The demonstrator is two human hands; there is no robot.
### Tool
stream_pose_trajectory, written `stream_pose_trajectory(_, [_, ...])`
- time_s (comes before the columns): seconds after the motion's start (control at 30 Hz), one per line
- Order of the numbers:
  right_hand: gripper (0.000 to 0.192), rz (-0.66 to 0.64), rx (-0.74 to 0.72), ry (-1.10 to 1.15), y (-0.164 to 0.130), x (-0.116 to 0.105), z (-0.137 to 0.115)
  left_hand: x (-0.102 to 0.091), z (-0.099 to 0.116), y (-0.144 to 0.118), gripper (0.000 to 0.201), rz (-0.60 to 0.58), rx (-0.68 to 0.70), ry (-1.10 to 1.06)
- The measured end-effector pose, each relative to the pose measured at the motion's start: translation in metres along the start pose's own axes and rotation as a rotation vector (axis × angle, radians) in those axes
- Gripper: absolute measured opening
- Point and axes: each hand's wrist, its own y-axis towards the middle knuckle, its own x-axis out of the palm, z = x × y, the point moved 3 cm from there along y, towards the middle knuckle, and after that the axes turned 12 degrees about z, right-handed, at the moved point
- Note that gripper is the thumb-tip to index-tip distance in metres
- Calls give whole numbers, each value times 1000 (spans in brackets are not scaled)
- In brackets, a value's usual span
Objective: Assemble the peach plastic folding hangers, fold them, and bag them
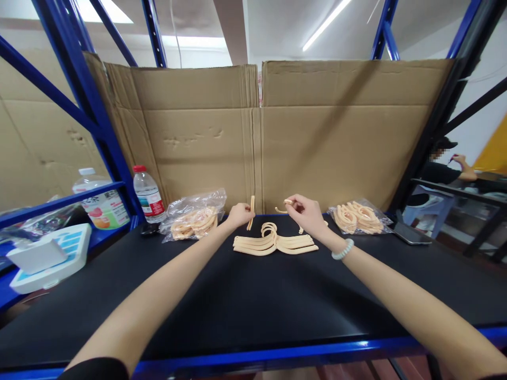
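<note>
On the black tabletop lies a row of stacked beige clothes hangers [255, 245], their arms spread to both sides and their hooks [269, 228] pointing away from me. Just behind and left of them, my left hand [239, 215] is closed around a slim beige hanger piece [251, 220] held upright. My right hand [307, 213] pinches another beige piece, and a curved hook-like end [280, 210] sticks out to its left. Part of a further beige piece [301, 230] shows below the right hand, mostly covered by it.
Clear bags of beige hanger parts sit at left [194, 224] and right [358, 217]. A red-capped bottle [148, 195], a large jug [103, 203] and a white-blue device [59, 258] stand left. A phone [412, 233] lies right. Cardboard [340, 142] walls the back; a person [443, 171] sits beyond.
</note>
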Motion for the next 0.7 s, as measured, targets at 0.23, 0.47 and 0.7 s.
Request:
stream_pose_trajectory(0.23, [21,-111,312,660,-33,-18,-28,-11,-4,-56,14,-177,-153,-565])
stream_pose_trajectory(0.47, [25,-289,629,1026,-67,17,-29,10,-19,-100,10,-217,-268,-827])
stream_pose_trajectory(0.7, [25,-363,728,1063,-88,30,-19,16,-33,-116,23,-149,-91,-887])
